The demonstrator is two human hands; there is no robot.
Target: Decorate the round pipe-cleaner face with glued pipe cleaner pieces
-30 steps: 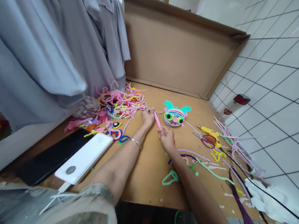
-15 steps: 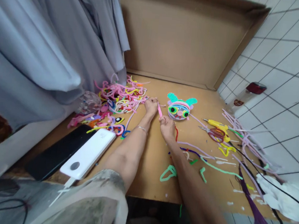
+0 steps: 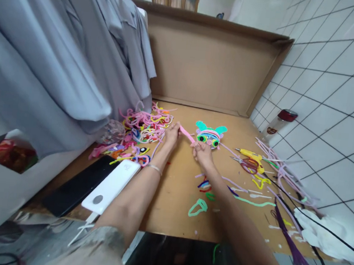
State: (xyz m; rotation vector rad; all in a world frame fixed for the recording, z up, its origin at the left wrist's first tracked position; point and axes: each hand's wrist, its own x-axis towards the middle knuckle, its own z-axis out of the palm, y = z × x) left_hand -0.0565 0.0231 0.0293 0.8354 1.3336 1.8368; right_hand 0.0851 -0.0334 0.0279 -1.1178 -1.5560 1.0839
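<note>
A pink pipe cleaner [image 3: 187, 134] is stretched between my two hands above the table. My left hand [image 3: 173, 134] pinches its far left end, and my right hand [image 3: 202, 153] pinches the other end, lower and to the right. Just beyond my right hand sits a round animal-face craft [image 3: 208, 136] with teal ears and green-and-yellow eyes. A tangled heap of pink, yellow and white pipe cleaners [image 3: 146, 123] lies to the left of my left hand.
On the left lie a white power bank [image 3: 110, 189] and a black phone [image 3: 78, 187]. At right are a yellow glue gun [image 3: 250, 154], scissors [image 3: 249, 166], lilac pipe cleaners [image 3: 282, 167] and white tissue [image 3: 327, 232]. A cardboard panel [image 3: 203, 63] stands behind; grey cloth [image 3: 76, 63] hangs left.
My hands have moved farther apart, and a longer stretch of the pink pipe cleaner shows between them. The camera view has tilted up, showing more of the room behind the cardboard.
</note>
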